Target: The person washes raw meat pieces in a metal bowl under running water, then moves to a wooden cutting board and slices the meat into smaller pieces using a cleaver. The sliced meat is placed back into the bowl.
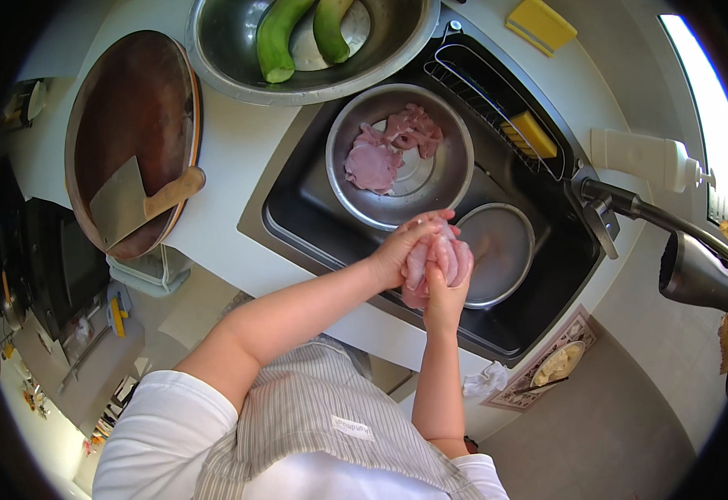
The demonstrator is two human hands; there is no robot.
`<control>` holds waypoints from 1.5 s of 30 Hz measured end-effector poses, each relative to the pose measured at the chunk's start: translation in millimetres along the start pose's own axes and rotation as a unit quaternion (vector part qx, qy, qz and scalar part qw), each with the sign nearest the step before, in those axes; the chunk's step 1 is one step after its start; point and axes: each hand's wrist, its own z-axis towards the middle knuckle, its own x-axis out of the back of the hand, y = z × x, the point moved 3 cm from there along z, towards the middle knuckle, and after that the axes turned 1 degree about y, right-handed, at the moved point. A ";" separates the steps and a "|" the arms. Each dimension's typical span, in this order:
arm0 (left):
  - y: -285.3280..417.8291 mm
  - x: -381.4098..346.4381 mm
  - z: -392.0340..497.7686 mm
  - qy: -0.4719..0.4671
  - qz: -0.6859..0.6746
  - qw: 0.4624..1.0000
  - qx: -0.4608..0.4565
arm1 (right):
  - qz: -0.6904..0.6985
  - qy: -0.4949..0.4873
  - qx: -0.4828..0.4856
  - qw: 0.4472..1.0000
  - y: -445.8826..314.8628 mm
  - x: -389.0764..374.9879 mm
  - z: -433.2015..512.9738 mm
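Observation:
Both my left hand point(395, 255) and my right hand point(448, 300) are closed around a lump of raw pink meat point(415, 295), pressed between them above the near side of the black sink point(351, 247). Fingers cover much of the lump. Just beyond, a stainless steel bowl point(423, 175) in the sink holds further pieces of raw meat point(373, 164), lying in two clumps. To the right of my hands, a smaller round metal bowl point(495, 256) is filled with cloudy liquid; my hands overlap its left edge in view.
A metal basin point(226, 56) with two green gourds point(279, 40) stands beyond the sink. At left, a cleaver point(123, 203) lies on a round brown cutting board point(129, 106). A wire rack point(473, 87) holds a yellow sponge point(531, 134). The faucet point(645, 209) and white bottle point(639, 156) are right.

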 end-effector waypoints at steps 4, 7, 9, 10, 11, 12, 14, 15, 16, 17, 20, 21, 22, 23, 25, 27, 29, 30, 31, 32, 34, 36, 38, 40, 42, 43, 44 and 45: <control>-34.7 -7.7 -10.2 0.127 0.123 0.978 -0.114 | 0.095 0.073 0.026 0.992 16.8 9.3 -12.8; -38.2 -29.3 -25.1 0.094 0.327 0.885 -0.318 | 0.237 0.082 0.024 0.968 10.6 6.3 -29.7; -42.6 -46.9 -34.9 0.068 0.379 0.845 -0.370 | 0.259 0.048 0.016 0.964 10.7 14.1 -31.1; -43.0 -53.9 -38.7 0.049 0.424 0.811 -0.399 | 0.295 -0.004 0.003 0.956 8.4 19.7 -33.0; -43.9 -58.6 -38.2 0.033 0.454 0.776 -0.435 | 0.310 -0.024 -0.008 0.950 7.0 22.2 -35.7; -44.6 -64.0 -37.8 0.020 0.481 0.739 -0.472 | 0.325 -0.044 -0.019 0.945 -0.1 21.7 -37.9; -47.2 -68.8 -38.3 0.004 0.478 0.744 -0.467 | 0.306 0.043 0.008 0.951 -6.0 28.0 -39.3; -49.1 -68.6 -38.6 -0.006 0.477 0.747 -0.463 | 0.298 0.088 0.023 0.950 -6.6 30.6 -41.1; -53.1 -67.2 -37.0 -0.004 0.493 0.740 -0.457 | 0.274 0.095 0.047 0.956 -10.1 33.5 -43.0; -55.9 -66.8 -36.4 -0.009 0.492 0.739 -0.459 | 0.275 0.106 0.053 0.954 -8.6 36.8 -43.0; -61.4 -69.9 -34.5 -0.008 0.483 0.731 -0.483 | 0.275 0.123 0.063 0.951 -4.6 45.6 -39.2; -63.4 -69.8 -33.9 -0.015 0.481 0.728 -0.488 | 0.283 0.124 0.061 0.949 -3.7 46.0 -37.8; -65.4 -69.6 -34.0 -0.021 0.480 0.725 -0.493 | 0.287 0.123 0.059 0.948 -2.7 47.7 -38.3; -67.1 -69.0 -34.0 -0.027 0.478 0.722 -0.499 | 0.289 0.122 0.059 0.948 -2.4 48.6 -39.7; -67.3 -66.7 -34.0 -0.019 0.476 0.722 -0.501 | 0.293 0.105 0.053 0.949 -1.0 48.9 -37.8; -67.8 -65.3 -34.2 -0.016 0.473 0.722 -0.505 | 0.296 0.091 0.048 0.949 1.0 47.6 -36.6; -68.4 -64.6 -34.6 -0.018 0.468 0.721 -0.510 | 0.300 0.081 0.047 0.949 2.2 48.7 -37.6; -68.3 -65.2 -34.6 -0.020 0.467 0.723 -0.509 | 0.302 0.076 0.047 0.949 2.2 49.0 -38.5; -67.6 -66.2 -34.6 -0.023 0.466 0.724 -0.508 | 0.303 0.071 0.048 0.949 2.6 48.8 -38.4; -67.8 -66.5 -34.7 -0.025 0.465 0.725 -0.507 | 0.305 0.065 0.045 0.949 2.9 49.1 -39.5; -69.7 -66.0 -34.3 -0.022 0.465 0.723 -0.510 | 0.308 0.047 0.042 0.949 2.3 48.4 -39.2; -70.9 -66.0 -33.6 -0.020 0.461 0.724 -0.513 | 0.315 0.025 0.040 0.948 1.2 48.1 -40.3; -71.3 -66.3 -33.0 -0.018 0.453 0.727 -0.515 | 0.324 -0.001 0.035 0.945 -1.1 46.9 -41.0; -71.0 -64.6 -31.4 -0.020 0.455 0.728 -0.513 | 0.335 -0.044 0.029 0.941 -3.2 44.4 -39.8; -71.4 -64.3 -30.4 -0.021 0.458 0.729 -0.508 | 0.348 -0.081 0.032 0.933 -4.4 41.5 -40.8; -72.2 -65.3 -29.7 -0.022 0.461 0.730 -0.505 | 0.340 -0.054 0.031 0.938 -1.5 43.5 -40.4; -72.9 -66.0 -29.3 -0.023 0.464 0.731 -0.501 | 0.340 -0.033 0.032 0.939 0.5 43.0 -41.4; -73.3 -65.8 -28.2 -0.019 0.462 0.731 -0.502 | 0.330 -0.009 0.033 0.943 1.9 44.1 -39.8</control>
